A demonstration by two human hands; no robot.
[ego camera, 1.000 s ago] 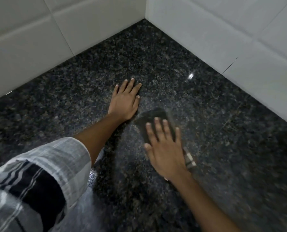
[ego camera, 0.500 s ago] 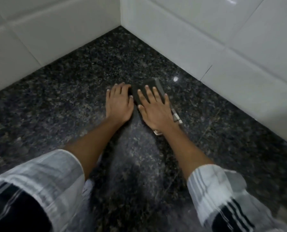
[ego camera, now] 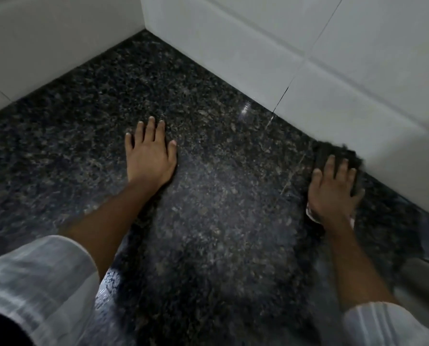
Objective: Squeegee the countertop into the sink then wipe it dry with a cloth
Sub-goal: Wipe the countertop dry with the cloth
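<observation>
1. Head view looks down on a dark speckled granite worktop (ego camera: 221, 221) in a corner of white tiled wall (ego camera: 258, 46). The left hand (ego camera: 149, 156) lies flat on the stone, fingers straight and spread, holding nothing.

2. The right hand (ego camera: 333, 188) presses a dark folded cloth with a pale edge (ego camera: 328, 151) onto the worktop, right against the foot of the tiled wall on the right. That hand's grip looks loose: fingers mostly straight on top of the cloth, pushing rather than pinching. It's blurry though, so I wouldn't swear to it.

3. No squeegee or sink that I can make out. Something greyish and rounded (ego camera: 418, 273) sits at the lower right edge, can't tell what it is.

4. What could go wrong, my guess: with only a flat palm on it, the cloth could bunch up or slip out from under the hand, especially where it jams against the wall.

5. The seam where stone meets tile is easy to skip, so water could stay there.

6. Weight on the left palm could slide if the stone is wet.
</observation>
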